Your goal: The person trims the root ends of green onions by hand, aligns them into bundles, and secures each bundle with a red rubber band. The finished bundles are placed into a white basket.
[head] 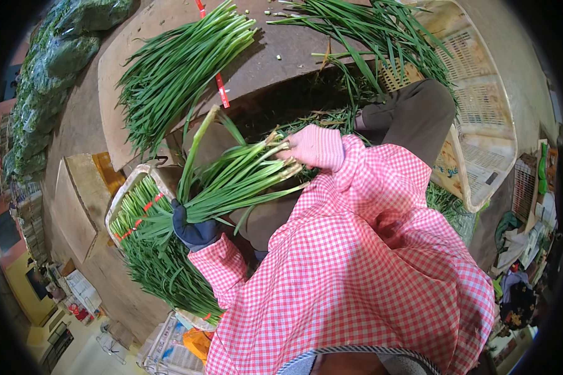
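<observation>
My left hand (194, 229), in a dark glove, is closed around the leafy end of a loose bunch of Chinese chives (234, 180). The bunch lies across my lap with its pale stem ends to the right. One thick stalk (196, 150) sticks up apart from the others. My right hand (312, 147), in a pink ribbed knit glove, holds the stem ends; its fingertips are mostly hidden. Ahead, a large bundle of chives (187, 70) lies on a brown board (291, 56) over a strip of red tape (222, 89).
A crate (157, 173) of red-taped chive bundles (164, 253) stands at my left. Loose chives (352, 23) spill over a pale plastic basket (485, 117) on the right. Trimmings (328, 117) lie beneath the board's edge. Plastic-wrapped greens (51, 84) are piled far left.
</observation>
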Demonstrator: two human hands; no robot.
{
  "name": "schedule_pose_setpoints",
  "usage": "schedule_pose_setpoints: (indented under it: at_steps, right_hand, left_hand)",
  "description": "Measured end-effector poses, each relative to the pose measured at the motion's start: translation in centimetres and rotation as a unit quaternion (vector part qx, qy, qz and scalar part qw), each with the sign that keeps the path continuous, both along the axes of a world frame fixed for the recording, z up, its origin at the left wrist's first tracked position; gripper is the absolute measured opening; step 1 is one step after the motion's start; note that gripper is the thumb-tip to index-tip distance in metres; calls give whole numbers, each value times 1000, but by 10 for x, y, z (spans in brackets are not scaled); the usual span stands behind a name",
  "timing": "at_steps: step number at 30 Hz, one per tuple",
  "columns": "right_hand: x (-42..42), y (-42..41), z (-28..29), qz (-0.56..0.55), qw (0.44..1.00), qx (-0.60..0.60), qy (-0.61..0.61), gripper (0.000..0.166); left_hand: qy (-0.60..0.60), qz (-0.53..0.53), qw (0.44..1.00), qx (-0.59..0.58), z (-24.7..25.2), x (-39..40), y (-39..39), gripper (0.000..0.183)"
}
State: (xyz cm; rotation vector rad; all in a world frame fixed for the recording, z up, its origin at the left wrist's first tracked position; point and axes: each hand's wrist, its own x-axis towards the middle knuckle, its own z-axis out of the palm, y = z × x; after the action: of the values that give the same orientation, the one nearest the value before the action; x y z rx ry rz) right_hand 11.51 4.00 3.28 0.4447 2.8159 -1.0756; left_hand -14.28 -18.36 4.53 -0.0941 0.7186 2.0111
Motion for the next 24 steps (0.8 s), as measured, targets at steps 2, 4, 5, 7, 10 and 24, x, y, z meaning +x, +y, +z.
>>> schedule_pose_setpoints:
  at_steps: [2, 4, 5, 7, 10, 24]
  right_hand:
    - [-6, -7, -18, 4, 994, -103, 34, 44]
    - [-9, -12, -38, -70, 889, -450, 56, 39]
    - [-12, -8, -49, -64, 791, -601, 96, 35]
    - [-11, -1, -20, -149, 797, -573, 122, 35]
    - [-6, 5, 17, -212, 914, -341, 54, 40]
    - [-37, 6, 37, -188, 947, -239, 104, 28]
  left_hand:
    - [-4, -18, 1000, 17, 2, 0, 7, 35]
    - [-15, -32, 999, 23, 1, -4, 13, 35]
    - [1, -26, 999, 18, -1, -7, 10, 34]
    - [29, -16, 999, 7, -5, -12, 7, 34]
    - [25, -3, 1000, -2, 4, -10, 14, 31]
    - [-6, -8, 1000, 1, 1, -12, 7, 35]
